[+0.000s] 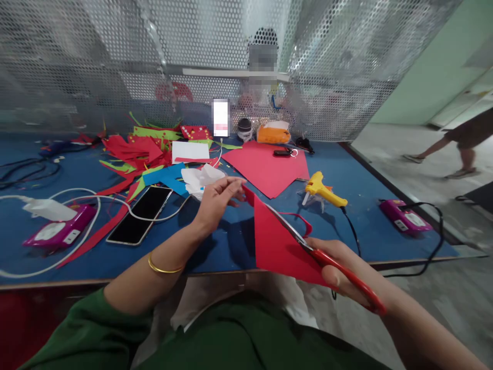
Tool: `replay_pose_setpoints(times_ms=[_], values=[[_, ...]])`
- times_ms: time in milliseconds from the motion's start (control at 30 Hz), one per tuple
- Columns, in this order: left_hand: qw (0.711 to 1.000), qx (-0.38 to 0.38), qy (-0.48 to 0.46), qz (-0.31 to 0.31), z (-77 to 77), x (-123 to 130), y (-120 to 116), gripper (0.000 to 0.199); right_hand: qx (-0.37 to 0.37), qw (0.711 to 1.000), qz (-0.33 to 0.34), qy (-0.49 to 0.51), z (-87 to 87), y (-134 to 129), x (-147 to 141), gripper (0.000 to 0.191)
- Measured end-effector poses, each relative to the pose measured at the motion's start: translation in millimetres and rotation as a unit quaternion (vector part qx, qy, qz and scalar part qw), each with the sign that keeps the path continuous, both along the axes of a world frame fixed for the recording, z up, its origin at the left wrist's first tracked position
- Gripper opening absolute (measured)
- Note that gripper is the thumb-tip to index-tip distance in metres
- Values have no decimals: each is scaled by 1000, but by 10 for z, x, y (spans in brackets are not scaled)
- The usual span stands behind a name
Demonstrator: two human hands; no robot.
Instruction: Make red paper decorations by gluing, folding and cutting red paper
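at the near edge of the blue tabletop (215,257), the left hand's fingers (233,181) are pinching the top corner of a red sheet (277,246). right hand (341,267) has its fingers wrapped around the red handles of some scissors (292,231), blades lying against that sheet, with a thin red strip (304,218) curling beside them. just past the left hand there's crumpled white paper (198,177) and some blue paper (167,177), then a black-screened phone (142,213) with a white cable (159,220) running across it. yellow glue gun (323,190) sits off to the right, purple power strip (406,217) beyond it. further back, a bigger red sheet (265,172) has a black key fob (283,153) on top, and a heap of red scraps (134,151) is over on the left.
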State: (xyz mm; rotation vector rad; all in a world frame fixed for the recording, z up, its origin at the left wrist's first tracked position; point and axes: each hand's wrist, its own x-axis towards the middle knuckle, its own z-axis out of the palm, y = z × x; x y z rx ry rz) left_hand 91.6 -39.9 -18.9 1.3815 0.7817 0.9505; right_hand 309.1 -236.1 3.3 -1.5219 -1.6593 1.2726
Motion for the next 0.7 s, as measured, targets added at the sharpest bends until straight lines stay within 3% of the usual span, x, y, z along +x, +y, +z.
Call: replay_pose_setpoints(times_ms=[100, 200, 267, 433, 567, 700], values=[[988, -140, 53, -46, 39, -7, 138, 54, 15, 996, 56, -62, 98, 10, 101, 72], [943, -246, 130, -182, 110, -9, 226, 68, 37, 984, 110, -136, 228, -10, 171, 57], [929, -256, 150, -223, 135, -6, 246, 67, 50, 975, 134, -169, 314, -40, 178, 48], [934, -218, 177, -221, 39, -27, 233, 52, 95, 945, 152, -274, 426, -117, 156, 27], [915, -234, 182, -275, 21, -88, 143, 36, 192, 898, 181, -352, 375, -144, 184, 28], [886, -314, 162, -301, 125, -147, -15, 26, 264, 854, 202, -401, 296, -129, 193, 38]])
